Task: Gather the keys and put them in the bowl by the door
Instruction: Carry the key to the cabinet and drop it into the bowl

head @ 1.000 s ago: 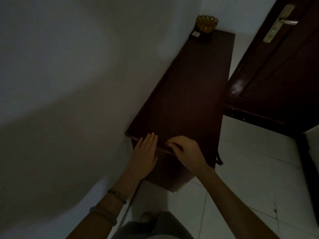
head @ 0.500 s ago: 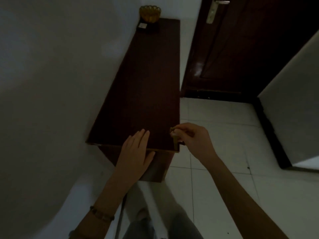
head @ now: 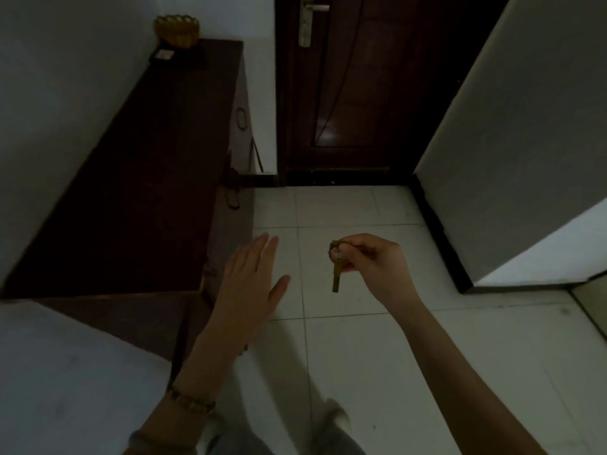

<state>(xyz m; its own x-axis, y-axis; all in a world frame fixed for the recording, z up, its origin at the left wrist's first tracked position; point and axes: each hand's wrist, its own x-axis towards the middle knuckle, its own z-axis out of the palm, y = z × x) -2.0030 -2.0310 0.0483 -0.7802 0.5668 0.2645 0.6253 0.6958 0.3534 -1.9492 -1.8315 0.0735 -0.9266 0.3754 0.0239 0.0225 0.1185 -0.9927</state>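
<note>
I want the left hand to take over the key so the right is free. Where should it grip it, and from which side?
The key hangs blade-down from the right hand, which pinches its top. Best grip is probably the bare lower blade, pinched across its flat faces. Come in from the left, where the open left hand already is, level with the blade.

Key (head: 335, 277) dangling from right hand (head: 374, 262); left hand (head: 246, 284) flat, empty
</note>
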